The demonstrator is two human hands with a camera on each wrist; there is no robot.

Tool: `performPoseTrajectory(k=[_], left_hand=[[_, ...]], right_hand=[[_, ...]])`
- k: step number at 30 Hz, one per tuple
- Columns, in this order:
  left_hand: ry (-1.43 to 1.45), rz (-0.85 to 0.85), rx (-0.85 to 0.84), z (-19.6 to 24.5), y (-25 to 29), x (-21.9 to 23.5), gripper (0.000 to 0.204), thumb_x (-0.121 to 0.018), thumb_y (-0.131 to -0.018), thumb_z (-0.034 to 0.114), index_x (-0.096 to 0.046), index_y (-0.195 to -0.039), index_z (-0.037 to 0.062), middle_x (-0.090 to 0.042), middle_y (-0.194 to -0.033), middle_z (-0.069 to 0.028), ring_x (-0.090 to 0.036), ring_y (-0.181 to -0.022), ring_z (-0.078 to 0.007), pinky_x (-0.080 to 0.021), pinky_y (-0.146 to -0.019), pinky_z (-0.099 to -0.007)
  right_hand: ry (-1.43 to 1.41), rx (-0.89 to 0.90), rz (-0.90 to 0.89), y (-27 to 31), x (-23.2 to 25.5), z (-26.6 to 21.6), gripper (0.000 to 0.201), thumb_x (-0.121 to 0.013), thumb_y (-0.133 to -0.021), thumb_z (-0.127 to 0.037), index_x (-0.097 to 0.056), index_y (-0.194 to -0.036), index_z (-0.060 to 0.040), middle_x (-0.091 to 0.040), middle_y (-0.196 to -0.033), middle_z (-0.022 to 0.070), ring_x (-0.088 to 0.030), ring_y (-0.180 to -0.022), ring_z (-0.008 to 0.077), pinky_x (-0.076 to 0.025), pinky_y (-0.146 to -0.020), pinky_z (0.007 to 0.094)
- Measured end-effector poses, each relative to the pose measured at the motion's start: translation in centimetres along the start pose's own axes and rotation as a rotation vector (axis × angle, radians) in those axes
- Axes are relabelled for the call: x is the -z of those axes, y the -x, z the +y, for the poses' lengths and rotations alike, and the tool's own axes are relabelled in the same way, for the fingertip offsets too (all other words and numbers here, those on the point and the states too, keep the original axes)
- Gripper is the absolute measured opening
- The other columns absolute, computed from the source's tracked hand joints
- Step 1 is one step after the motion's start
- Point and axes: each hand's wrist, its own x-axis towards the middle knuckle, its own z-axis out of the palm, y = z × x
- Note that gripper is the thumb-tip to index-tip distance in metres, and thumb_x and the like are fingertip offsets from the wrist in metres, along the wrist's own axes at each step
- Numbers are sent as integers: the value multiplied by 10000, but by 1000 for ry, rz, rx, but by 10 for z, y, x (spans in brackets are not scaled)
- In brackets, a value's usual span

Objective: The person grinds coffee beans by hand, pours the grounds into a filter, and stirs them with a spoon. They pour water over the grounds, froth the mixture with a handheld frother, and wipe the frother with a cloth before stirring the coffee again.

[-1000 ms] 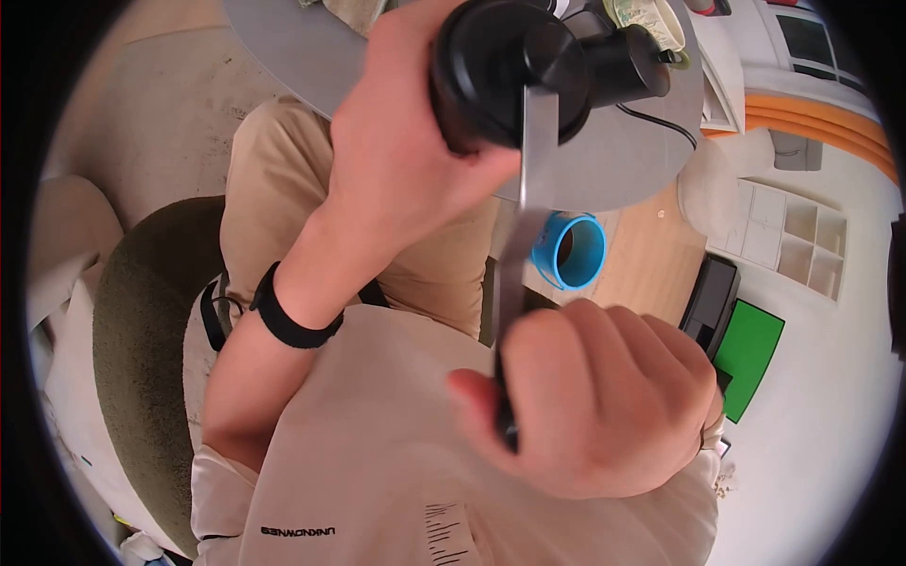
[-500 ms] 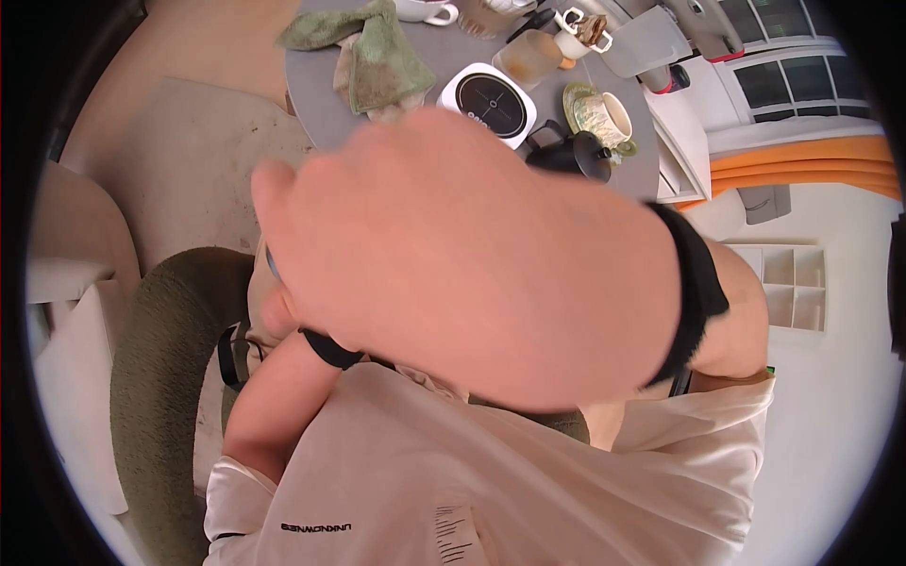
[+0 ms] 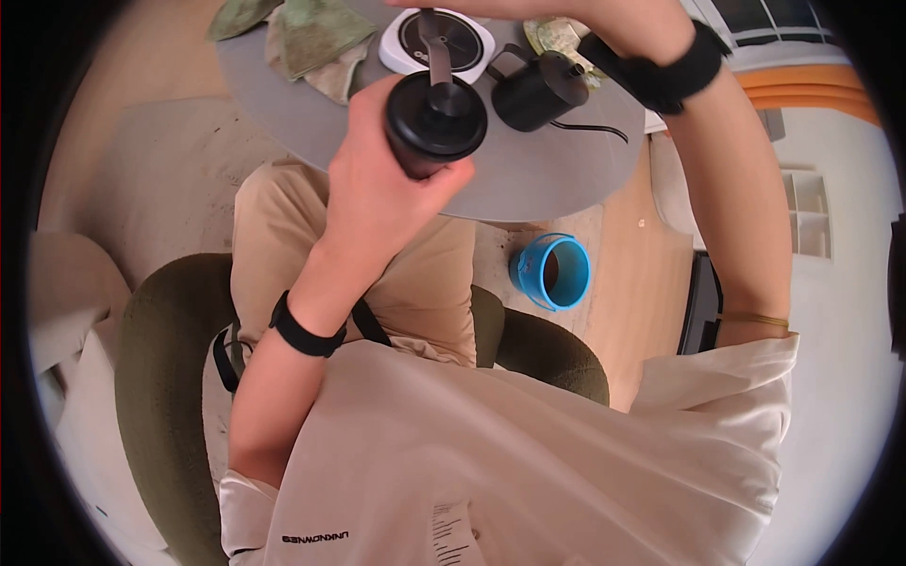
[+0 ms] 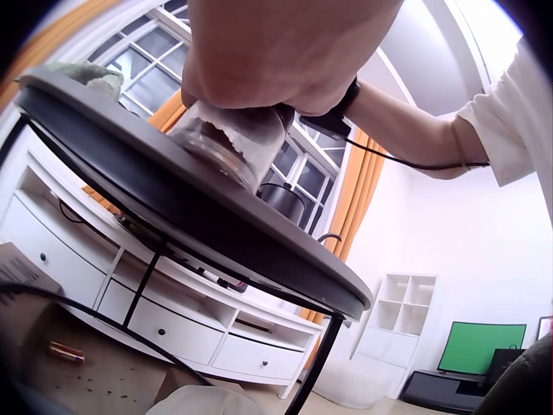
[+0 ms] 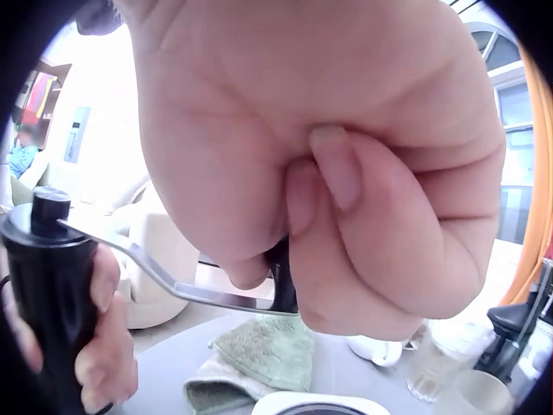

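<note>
A black hand coffee grinder stands upright over the near edge of the grey table, with its lid and crank on top. My left hand grips its body from the side. In the left wrist view a clear lower chamber with brown residue shows under that hand. The metal crank arm points away from me, toward the table. My right hand has its fingers curled round the knob at the crank's end; most of the knob is hidden. In the head view this hand is partly cut off at the top.
On the grey table are a white scale, a black kettle, a green cloth and a patterned saucer. A cable trails by the kettle. A blue bucket stands on the floor beside the chair.
My right hand has swung the crank from close to my chest, across the left side, to the far side over the table. My left hand keeps its grip on the grinder.
</note>
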Motion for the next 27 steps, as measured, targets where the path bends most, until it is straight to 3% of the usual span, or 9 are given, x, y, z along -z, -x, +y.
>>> performPoseTrajectory(k=[3, 5, 8, 10, 13, 14, 18, 22, 27], left_hand=[[1, -3, -19, -1, 1, 0, 747, -912, -752, 167, -517, -1375, 54, -721, -1182, -133, -772, -1013, -266, -630, -846, -369], [-9, -3, -24, -3, 2, 3, 755, -918, -747, 167, -517, -1376, 52, -721, -1188, -128, -772, -1015, -257, -632, -850, -363], [11, -1, -30, -8, 2, 2, 774, -931, -736, 168, -518, -1379, 49, -719, -1198, -120, -770, -1019, -234, -636, -846, -346], [43, 11, -33, -6, 1, 1, 788, -939, -728, 167, -517, -1383, 47, -717, -1205, -118, -768, -1026, -218, -638, -842, -334], [27, 16, -97, -6, 0, 2, 794, -940, -724, 162, -517, -1385, 46, -717, -1208, -115, -765, -1036, -195, -637, -833, -316], [33, 16, -76, -5, -1, 3, 790, -938, -725, 158, -517, -1383, 44, -718, -1209, -117, -764, -1035, -195, -636, -837, -321], [14, -1, -36, -12, -7, 3, 786, -929, -722, 145, -516, -1380, 29, -726, -1203, -134, -759, -1010, -211, -627, -845, -341], [-85, 86, -112, -20, -13, -9, 793, -920, -725, 155, -498, -1383, 19, -732, -1171, -140, -750, -996, -214, -609, -849, -334], [-122, 48, -27, -7, -6, -3, 713, -899, -753, 107, -481, -1319, -9, -742, -1026, -103, -741, -858, -162, -608, -786, -307]], right_hand=[[-121, -235, -146, 37, 3, 13, 667, -523, -1058, -513, -678, -1204, 119, -735, -1029, 337, -725, -953, 467, -563, -852, 489], [-121, -246, -141, 63, -14, 31, 659, -524, -1057, -512, -685, -1176, 116, -742, -1014, 321, -725, -933, 463, -565, -840, 477], [-244, -255, 59, 111, -58, 40, 494, -709, -981, -497, -612, -1039, -16, -652, -765, 169, -680, -761, 336, -514, -682, 412], [-221, -392, -43, 141, -52, 13, 523, -702, -993, -543, -568, -1029, -39, -635, -741, 183, -678, -742, 374, -494, -650, 436], [-336, -397, -61, 177, -60, -25, 524, -759, -948, -537, -542, -1028, -66, -614, -692, 159, -670, -668, 387, -494, -591, 439], [-295, -308, -4, 187, -67, -38, 519, -800, -912, -531, -541, -1021, -95, -607, -649, 101, -656, -587, 358, -478, -513, 427], [-157, -55, -37, 178, -57, -82, 499, -854, -811, -457, -550, -989, -103, -548, -593, 15, -588, -475, 261, -437, -434, 355], [-67, 194, 114, 135, -57, -111, 370, -785, -877, -373, -573, -899, -70, -549, -590, 44, -570, -453, 209, -449, -471, 351], [-171, 545, 321, 72, -38, -86, 306, -762, -890, -337, -637, -878, -58, -627, -684, 81, -651, -610, 231, -486, -538, 364]])
